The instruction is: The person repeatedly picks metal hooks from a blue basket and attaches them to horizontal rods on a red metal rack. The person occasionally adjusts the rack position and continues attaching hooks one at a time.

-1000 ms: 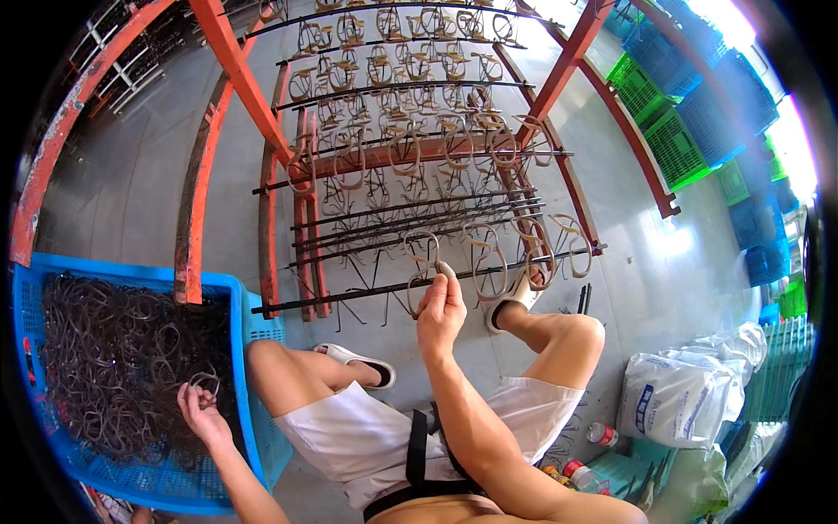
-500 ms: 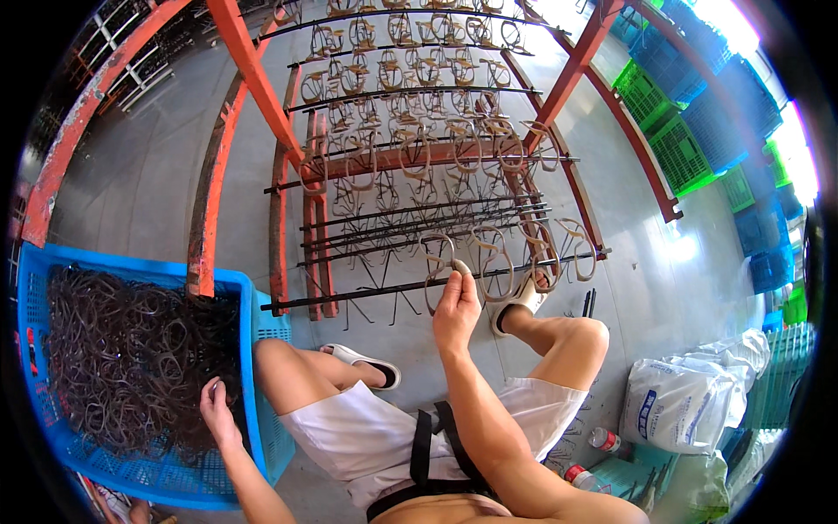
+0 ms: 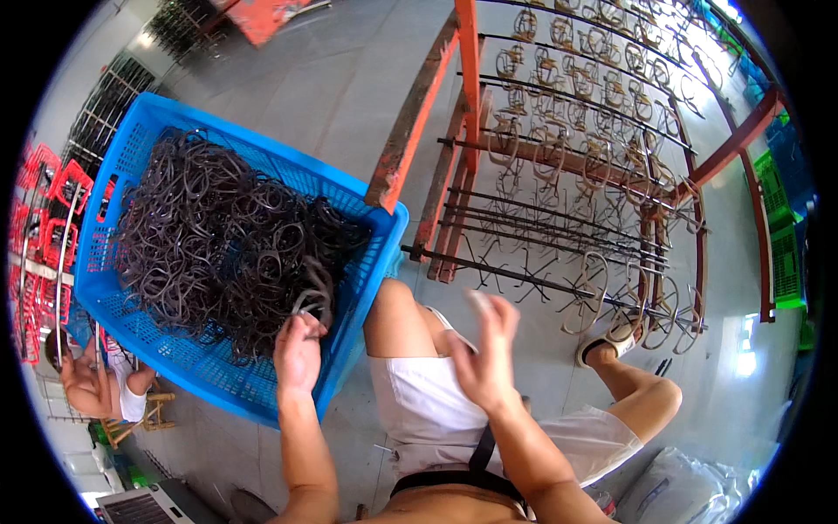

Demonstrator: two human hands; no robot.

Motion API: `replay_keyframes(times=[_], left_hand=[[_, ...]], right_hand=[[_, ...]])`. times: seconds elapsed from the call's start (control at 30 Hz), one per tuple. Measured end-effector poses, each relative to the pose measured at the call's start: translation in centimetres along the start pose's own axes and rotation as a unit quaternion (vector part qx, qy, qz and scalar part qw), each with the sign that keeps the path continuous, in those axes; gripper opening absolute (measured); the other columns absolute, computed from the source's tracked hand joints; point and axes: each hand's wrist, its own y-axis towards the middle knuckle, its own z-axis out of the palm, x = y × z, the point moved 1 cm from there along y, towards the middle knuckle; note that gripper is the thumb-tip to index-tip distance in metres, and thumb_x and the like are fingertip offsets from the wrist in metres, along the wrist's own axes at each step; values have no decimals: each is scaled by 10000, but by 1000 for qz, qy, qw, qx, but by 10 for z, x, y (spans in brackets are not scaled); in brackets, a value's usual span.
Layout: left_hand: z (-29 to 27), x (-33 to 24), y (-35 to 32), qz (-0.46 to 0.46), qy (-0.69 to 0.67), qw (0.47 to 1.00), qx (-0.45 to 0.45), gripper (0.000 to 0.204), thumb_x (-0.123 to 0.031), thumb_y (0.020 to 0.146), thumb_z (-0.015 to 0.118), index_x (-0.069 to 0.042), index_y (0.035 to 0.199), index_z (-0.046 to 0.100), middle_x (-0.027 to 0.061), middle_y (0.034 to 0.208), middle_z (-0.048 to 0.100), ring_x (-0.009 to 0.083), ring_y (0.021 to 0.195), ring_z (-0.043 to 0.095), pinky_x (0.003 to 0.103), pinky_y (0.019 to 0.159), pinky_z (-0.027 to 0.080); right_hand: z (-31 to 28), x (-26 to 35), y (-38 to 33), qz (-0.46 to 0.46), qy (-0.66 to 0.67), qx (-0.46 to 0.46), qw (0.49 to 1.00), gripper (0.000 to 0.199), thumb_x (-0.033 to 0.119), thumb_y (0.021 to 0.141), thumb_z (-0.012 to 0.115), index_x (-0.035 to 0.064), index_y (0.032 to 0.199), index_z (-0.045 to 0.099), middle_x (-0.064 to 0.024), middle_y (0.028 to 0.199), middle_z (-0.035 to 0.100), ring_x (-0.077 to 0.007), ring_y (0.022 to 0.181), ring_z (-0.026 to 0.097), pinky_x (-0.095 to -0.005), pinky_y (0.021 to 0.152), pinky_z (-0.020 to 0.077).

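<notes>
My left hand [image 3: 298, 351] is at the near right corner of a blue plastic basket [image 3: 113, 314], its fingers closed on a dark curved loop piece [image 3: 321, 293] that is slightly blurred. Under it the basket is heaped with tangled dark loop pieces [image 3: 218, 236] of the same sort. In the air above my lap, my right hand [image 3: 489, 356] has its thumb and fingers apart, with nothing seen in it. Beyond it, several tan loop pieces [image 3: 591, 293] hang at the right end of the rack's nearest black rod [image 3: 515, 278].
An orange metal frame [image 3: 410, 122] holds rows of rods hung with loops; one post reaches over the basket's right corner. A seated person [image 3: 96, 384] is at the far left, near red crates [image 3: 39, 262]. A white bag [image 3: 690, 489] lies at lower right.
The view has swung left toward the basket. My right hand has let go of the loop on the rod and drawn back over my lap. My left hand has taken up a loop piece.
</notes>
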Motion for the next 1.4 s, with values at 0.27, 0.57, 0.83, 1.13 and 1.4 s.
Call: replay_keyframes(times=[0.27, 0.57, 0.83, 1.13, 1.4], left_hand=[[61, -38, -30, 32, 261, 924, 279, 372, -339, 921, 475, -26, 763, 598, 59, 803, 438, 166, 742, 421, 299, 717, 356], [147, 9, -43, 100, 400, 842, 348, 297, -234, 844, 570, -10, 1039, 570, 89, 821, 506, 225, 718, 448, 323, 660, 393], [112, 5, -18, 122, 459, 871, 123, 324, -121, 943, 425, -12, 1249, 424, 87, 868, 614, 136, 772, 552, 256, 702, 432], [58, 0, -5, 51, 417, 907, -40, 197, -176, 939, 472, -22, 1034, 550, -16, 663, 535, 18, 533, 362, 185, 456, 255], [64, 2, -3, 50, 409, 910, -34, 204, -189, 937, 475, -22, 1020, 556, -22, 643, 513, 22, 540, 365, 180, 471, 266]], right_hand=[[49, 7, 29, 55, 211, 73, 973, 547, 254, 901, 548, -26, 1311, 318, -188, 1229, 375, -277, 1147, 410, -364, 945, 366], [-24, -27, -13, 199, 313, -252, 894, 250, 132, 960, 414, -15, 1148, 490, -1, 683, 512, -58, 526, 469, -195, 466, 384], [-9, -114, 2, 209, 208, -366, 883, 229, 172, 970, 410, 50, 1148, 487, 46, 614, 420, -22, 488, 355, -181, 417, 298], [7, -103, 22, 202, 367, -397, 816, 217, 176, 978, 386, 63, 1144, 470, 60, 635, 373, -12, 506, 319, -166, 423, 281], [14, -100, 29, 235, 354, -446, 788, 238, 191, 973, 407, 56, 1159, 470, 73, 644, 362, -9, 501, 302, -171, 414, 271]])
